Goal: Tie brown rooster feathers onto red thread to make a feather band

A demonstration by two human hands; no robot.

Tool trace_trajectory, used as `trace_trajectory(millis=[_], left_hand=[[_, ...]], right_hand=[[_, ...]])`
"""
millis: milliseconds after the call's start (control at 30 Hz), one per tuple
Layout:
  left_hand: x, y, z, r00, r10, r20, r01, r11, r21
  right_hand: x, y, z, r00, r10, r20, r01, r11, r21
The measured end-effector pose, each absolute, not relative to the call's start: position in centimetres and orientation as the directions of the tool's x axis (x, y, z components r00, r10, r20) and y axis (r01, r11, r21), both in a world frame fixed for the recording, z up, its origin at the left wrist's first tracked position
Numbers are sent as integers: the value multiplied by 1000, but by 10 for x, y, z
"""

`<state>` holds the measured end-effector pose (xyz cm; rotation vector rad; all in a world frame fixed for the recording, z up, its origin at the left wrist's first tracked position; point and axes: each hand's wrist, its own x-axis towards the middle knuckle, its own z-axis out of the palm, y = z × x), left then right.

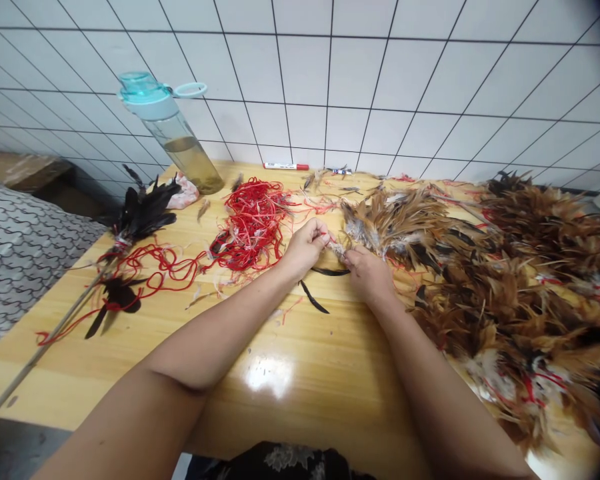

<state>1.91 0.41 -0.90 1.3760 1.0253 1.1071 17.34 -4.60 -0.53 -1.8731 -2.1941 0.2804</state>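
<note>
My left hand (305,250) is closed in a pinch on a bit of red string at the middle of the table. Close beside it, my right hand (369,272) is closed around a small bunch of feathers (337,249), whose pale, reddish end shows between the two hands. A dark feather (330,271) sticks out below the fingers, and another black feather (314,298) lies on the table just under it. Brown feathers (405,223) are heaped right behind my right hand. To the left of my left hand lies a tangled pile of red string (255,223).
Large brown feather bundles (510,307) tied with red cover the right side. At left, a stick (55,333) with black feathers (147,210) crosses the table edge. A water bottle (180,143) and a red-capped marker (285,167) are near the tiled wall (300,67).
</note>
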Motion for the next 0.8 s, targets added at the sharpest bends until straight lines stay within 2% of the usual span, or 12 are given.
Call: trace_trajectory(millis=[100, 233, 367, 467, 567, 667, 800], left_hand=[[13, 5, -6, 290, 957, 23, -80, 0, 997], [5, 8, 0, 459, 884, -87, -189, 193, 963], [4, 8, 3, 559, 789, -254, -129, 386, 914], [6, 5, 4, 620, 732, -284, -27, 382, 924], [8, 2, 2, 650, 716, -256, 24, 317, 948], [10, 4, -3, 623, 744, -239, 23, 288, 957], [11, 11, -9, 484, 863, -143, -112, 223, 968]], right_hand=[[176, -46, -7, -98, 991, 90, 950, 120, -287], [181, -48, -10, -31, 969, 245, 953, 103, -285], [181, -52, -8, -90, 906, 414, 969, 176, -173], [177, -55, -5, -156, 862, 483, 971, 223, -84], [173, -56, -6, -210, 852, 479, 963, 266, -50], [173, -55, -9, -202, 872, 447, 950, 284, -126], [177, -49, -15, -95, 906, 412, 860, 283, -424]])
